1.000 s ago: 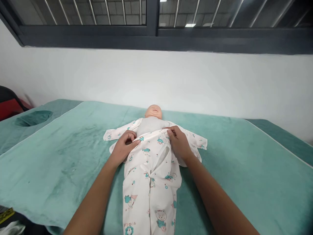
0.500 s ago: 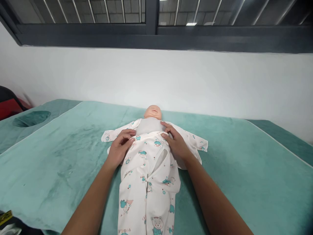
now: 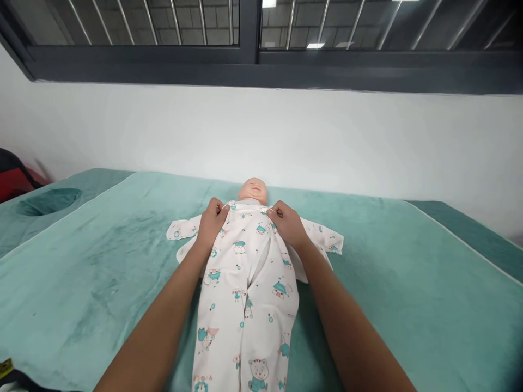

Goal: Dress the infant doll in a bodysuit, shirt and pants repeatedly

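A baby doll (image 3: pixel 253 189) lies on its back, head toward the wall. Over its body are white printed baby pants (image 3: pixel 241 272), their waist edge drawn up to just below the doll's neck. At the left end of that edge, my left hand (image 3: pixel 214 220) pinches the cloth. My right hand (image 3: pixel 286 222) grips the right end the same way, fingers curled. Beneath the pants a white printed baby top (image 3: pixel 324 235) is spread, its sleeves reaching out on both sides. The doll's torso and legs are covered.
A green padded bed (image 3: pixel 392 294) carries the doll, with an oval hole (image 3: pixel 49 201) at its left end. Behind it rise a white wall (image 3: pixel 327 141) and a dark-framed window (image 3: pixel 249 57). A red and black object (image 3: pixel 16 179) is at far left.
Both hands have moved up toward the doll's head, pulling the pants' waist edge from its belly to its upper chest. The fingers have closed on the cloth.
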Demonstrator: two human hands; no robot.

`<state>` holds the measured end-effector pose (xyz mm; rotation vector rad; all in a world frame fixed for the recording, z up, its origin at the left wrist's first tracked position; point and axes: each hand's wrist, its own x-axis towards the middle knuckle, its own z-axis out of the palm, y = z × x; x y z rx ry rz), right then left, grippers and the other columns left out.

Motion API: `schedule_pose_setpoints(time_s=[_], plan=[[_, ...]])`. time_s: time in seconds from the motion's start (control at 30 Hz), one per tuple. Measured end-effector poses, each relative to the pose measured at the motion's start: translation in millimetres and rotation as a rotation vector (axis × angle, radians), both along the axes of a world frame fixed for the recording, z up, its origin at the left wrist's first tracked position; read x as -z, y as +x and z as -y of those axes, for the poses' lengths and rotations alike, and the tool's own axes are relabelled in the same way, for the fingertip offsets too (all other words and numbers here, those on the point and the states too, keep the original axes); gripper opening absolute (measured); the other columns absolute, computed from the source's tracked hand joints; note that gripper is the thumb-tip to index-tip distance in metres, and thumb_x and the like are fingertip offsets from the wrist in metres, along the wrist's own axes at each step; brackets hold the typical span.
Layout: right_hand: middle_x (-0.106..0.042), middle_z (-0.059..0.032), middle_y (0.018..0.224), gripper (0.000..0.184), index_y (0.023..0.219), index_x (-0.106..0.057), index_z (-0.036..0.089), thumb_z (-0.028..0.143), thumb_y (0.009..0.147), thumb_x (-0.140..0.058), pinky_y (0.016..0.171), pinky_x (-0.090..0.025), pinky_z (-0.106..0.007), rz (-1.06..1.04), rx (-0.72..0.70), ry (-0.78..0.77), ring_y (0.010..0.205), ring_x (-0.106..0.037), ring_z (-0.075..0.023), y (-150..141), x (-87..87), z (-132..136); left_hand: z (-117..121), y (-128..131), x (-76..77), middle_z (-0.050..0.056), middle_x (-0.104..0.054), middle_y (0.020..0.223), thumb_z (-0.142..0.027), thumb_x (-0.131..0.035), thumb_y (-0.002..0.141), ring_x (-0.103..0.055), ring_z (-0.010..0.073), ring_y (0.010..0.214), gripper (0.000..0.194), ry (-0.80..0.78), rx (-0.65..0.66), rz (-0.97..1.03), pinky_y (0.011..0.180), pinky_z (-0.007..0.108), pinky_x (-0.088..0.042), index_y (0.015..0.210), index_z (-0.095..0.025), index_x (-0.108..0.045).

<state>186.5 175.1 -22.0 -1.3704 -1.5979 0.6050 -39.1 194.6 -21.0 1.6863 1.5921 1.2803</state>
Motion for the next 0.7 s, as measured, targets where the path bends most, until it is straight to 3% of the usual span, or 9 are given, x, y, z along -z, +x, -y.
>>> schedule_pose_setpoints(time_s=[0.13,0.27,0.47,0.57,0.7], plan=[[-0.067,-0.0016,0.095,0.016,0.074,-0.046,0.023,0.034,0.081,-0.055,0.081,-0.046,-0.032,-0.206,0.047,0.025,0.088,-0.060,-0.0174,-7,16.3,-6,-3,0,14.2,-0.004,-0.053,0.068,-0.034,-0.059,0.079,-0.052,0.0164,0.068,0.019,-0.007,-0.007,0.018,0.066,0.026,-0.036,0.073,-0.024,-0.044],[-0.066,-0.0044,0.101,0.017,0.086,-0.054,0.024,0.033,0.076,-0.063,0.085,-0.048,-0.033,-0.316,0.094,0.004,0.094,-0.061,-0.0189,-8,20.8,-3,3,-7,24.0,0.000,-0.065,0.082,-0.039,-0.060,0.079,-0.061,0.0198,0.080,0.016,-0.024,0.021,0.061,0.073,0.028,-0.041,0.082,-0.024,-0.053],[-0.064,-0.0017,0.080,0.017,0.080,-0.059,0.023,0.040,0.081,-0.060,0.072,-0.045,-0.033,-0.065,0.099,-0.013,0.075,-0.057,-0.0184,3,7.6,11,13,-15,14.6,0.001,-0.068,0.080,-0.036,-0.054,0.082,-0.058,0.0218,0.078,0.014,-0.106,0.086,-0.060,0.069,0.030,-0.039,0.080,-0.023,-0.058],[-0.063,-0.0002,0.068,0.026,0.069,-0.060,0.023,0.044,0.083,-0.056,0.064,-0.041,-0.032,0.011,0.036,-0.169,0.067,-0.054,-0.0178,15,1.0,18,21,-17,7.7,0.000,-0.065,0.076,-0.035,-0.053,0.081,-0.054,0.0205,0.074,0.014,-0.163,0.127,-0.105,0.066,0.029,-0.037,0.075,-0.022,-0.056],[-0.061,-0.0006,0.061,0.031,0.059,-0.056,0.021,0.041,0.081,-0.056,0.058,-0.039,-0.030,-0.065,-0.126,-0.375,0.059,-0.052,-0.0158,27,-2.8,23,29,-20,0.1,-0.002,-0.059,0.070,-0.027,-0.052,0.074,-0.050,0.0186,0.070,0.008,-0.261,0.176,-0.040,0.063,0.028,-0.037,0.069,-0.021,-0.051]])
